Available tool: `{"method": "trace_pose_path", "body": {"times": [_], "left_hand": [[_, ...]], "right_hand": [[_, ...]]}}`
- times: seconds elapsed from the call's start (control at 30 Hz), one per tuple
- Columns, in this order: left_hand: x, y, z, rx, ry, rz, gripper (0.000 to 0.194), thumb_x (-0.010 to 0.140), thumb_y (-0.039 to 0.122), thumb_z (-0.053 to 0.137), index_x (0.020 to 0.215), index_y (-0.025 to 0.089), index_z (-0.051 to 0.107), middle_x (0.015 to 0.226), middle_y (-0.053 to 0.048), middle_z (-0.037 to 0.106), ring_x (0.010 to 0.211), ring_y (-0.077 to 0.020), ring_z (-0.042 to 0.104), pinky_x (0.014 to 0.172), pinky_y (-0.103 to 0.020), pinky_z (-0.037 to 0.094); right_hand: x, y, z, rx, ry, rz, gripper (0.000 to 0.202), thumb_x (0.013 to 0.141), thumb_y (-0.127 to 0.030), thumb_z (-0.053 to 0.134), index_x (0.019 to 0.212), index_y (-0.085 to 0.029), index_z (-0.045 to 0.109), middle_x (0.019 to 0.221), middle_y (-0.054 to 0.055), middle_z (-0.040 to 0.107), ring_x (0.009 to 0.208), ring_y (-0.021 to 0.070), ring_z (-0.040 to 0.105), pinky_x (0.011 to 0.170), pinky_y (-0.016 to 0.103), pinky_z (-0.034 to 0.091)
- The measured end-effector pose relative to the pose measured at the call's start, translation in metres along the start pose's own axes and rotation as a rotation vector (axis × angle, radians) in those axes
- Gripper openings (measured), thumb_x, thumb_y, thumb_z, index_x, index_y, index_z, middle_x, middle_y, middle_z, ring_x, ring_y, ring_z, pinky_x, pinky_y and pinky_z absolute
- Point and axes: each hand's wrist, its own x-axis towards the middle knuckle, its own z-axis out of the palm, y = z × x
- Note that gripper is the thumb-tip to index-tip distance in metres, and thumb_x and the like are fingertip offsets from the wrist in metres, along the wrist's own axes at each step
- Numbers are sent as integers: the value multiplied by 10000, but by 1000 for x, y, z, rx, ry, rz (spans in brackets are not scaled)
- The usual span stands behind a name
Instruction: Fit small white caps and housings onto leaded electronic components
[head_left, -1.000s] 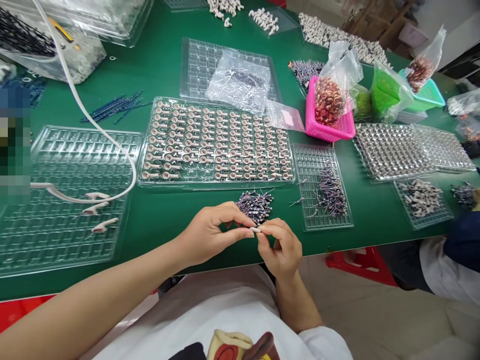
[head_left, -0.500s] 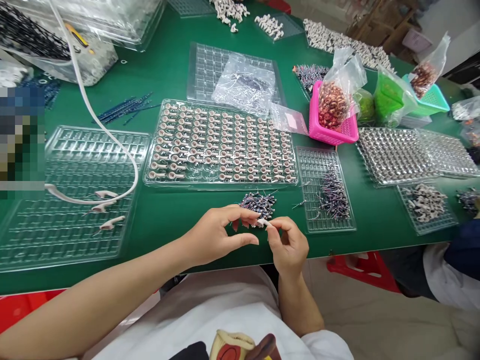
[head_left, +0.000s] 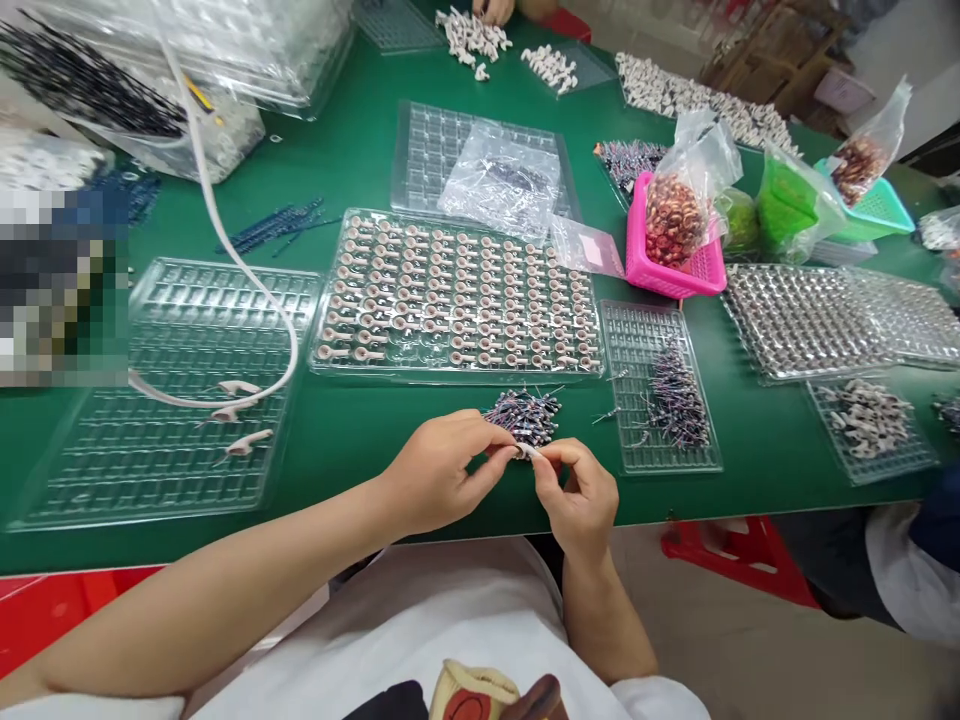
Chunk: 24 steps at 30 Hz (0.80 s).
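Observation:
In front of my body a small white earbud shell (head_left: pixel 526 451) is held between my two hands. My right hand (head_left: pixel 581 497) pinches its right end between thumb and forefinger. At its left end, my left hand (head_left: pixel 448 468) has thumb and forefinger closed on it; any tiny part between those fingertips is hidden. Just behind the fingers lies a pile of small dark components with thin wire leads (head_left: pixel 525 412). Beyond it stands a clear tray (head_left: pixel 420 372) filled with rows of similar shells. Several wired shells (head_left: pixel 249 443) rest on the clear tray (head_left: pixel 172 490) at left.
A white cable (head_left: pixel 217 225) loops over the left tray. To the right are a tray of wired components (head_left: pixel 675 395), a pink basket (head_left: pixel 675 278) with copper-coloured parts and a tray of white shells (head_left: pixel 870 415). A co-worker's hand (head_left: pixel 493 10) shows at the far edge.
My left thumb and forefinger have closed onto the left end of the earbud shell; they were apart before. My right hand keeps its pinch. A co-worker's hand has appeared at the top.

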Motion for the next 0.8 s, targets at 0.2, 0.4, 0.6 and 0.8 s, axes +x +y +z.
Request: {"method": "trace_pose_path", "body": {"times": [0.2,0.4,0.6,0.8], "left_hand": [[0,8,-25,188,35,-11,195,951,205,510,868,174,684,718,-52,718,676,-181,607,625,-297,460],[-39,-6,-95,349,273,-261,147,942,209,556,907,196,699,818,-62,705,798,-212,617,725,-319,477],[-102,-44,-152,693,320,-595,81,881,291,639,892,248,707,829,-23,711,848,-277,625,702,-340,459],[-93,-54,-142,745,311,-572,239,930,342,554,1074,200,680,1039,-89,708,1096,-369,585,880,-438,467]], "right_hand": [[-2,9,-4,-21,-57,-58,59,896,-244,650,941,-225,682,837,27,707,715,161,651,614,272,525],[-3,14,-4,24,-77,-106,94,923,-233,621,998,-232,678,908,43,726,775,171,683,642,276,546],[-1,9,-2,32,-76,-141,92,934,-210,599,987,-230,671,887,38,722,713,153,669,608,266,537],[0,9,-2,30,-90,-147,90,937,-205,589,976,-219,669,865,36,713,715,154,665,618,268,535]]}}
